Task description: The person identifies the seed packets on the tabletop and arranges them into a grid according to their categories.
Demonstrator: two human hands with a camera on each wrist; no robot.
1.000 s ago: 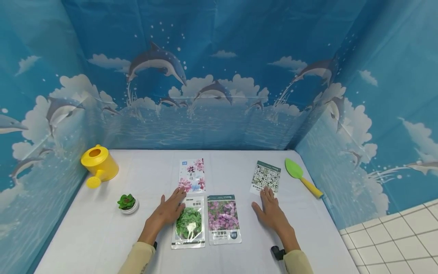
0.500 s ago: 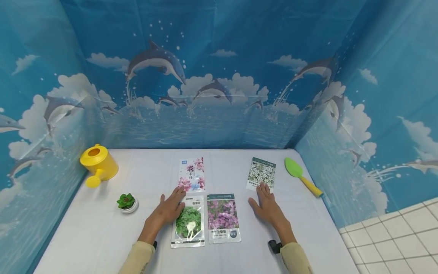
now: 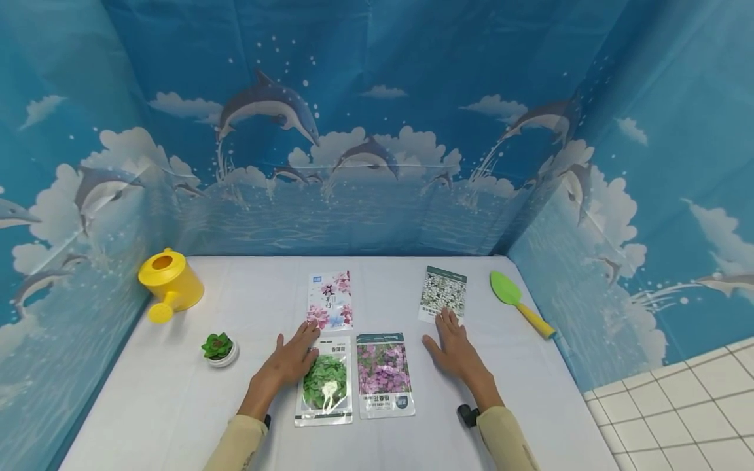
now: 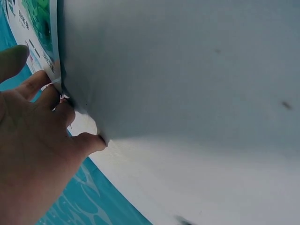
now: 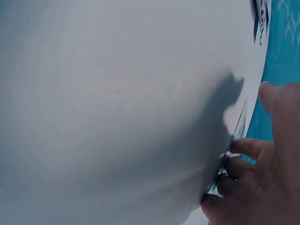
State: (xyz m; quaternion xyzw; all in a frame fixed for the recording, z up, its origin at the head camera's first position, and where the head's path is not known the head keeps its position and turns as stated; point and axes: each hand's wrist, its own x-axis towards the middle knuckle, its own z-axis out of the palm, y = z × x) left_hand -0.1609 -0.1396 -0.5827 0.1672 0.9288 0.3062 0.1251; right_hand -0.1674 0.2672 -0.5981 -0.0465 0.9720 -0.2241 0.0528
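Note:
In the head view my right hand (image 3: 455,352) lies palm down with fingertips on the lower edge of a seed packet with white flowers (image 3: 444,292). My left hand (image 3: 290,360) rests with extended fingers at the upper left edge of a green-leaf seed packet (image 3: 324,386). Right beside that lies a purple-flower seed packet (image 3: 384,373); above it is a pink blossom packet (image 3: 330,301). The left wrist view has the left hand (image 4: 37,140) against the green-leaf packet's edge (image 4: 42,23). In the right wrist view, the right hand (image 5: 276,178) touches the thin packet edge-on.
A yellow watering can (image 3: 182,284) stands at the back left of the white table (image 3: 147,405). Nearer is a small potted succulent (image 3: 219,348). A green trowel with a yellow handle (image 3: 521,305) lies at the right. A blue dolphin-print curtain (image 3: 377,216) encloses the table's back and sides.
The white-flower packet has slid left and slightly away under my right fingertips, and it has turned a little. My left hand and the other packets stay put.

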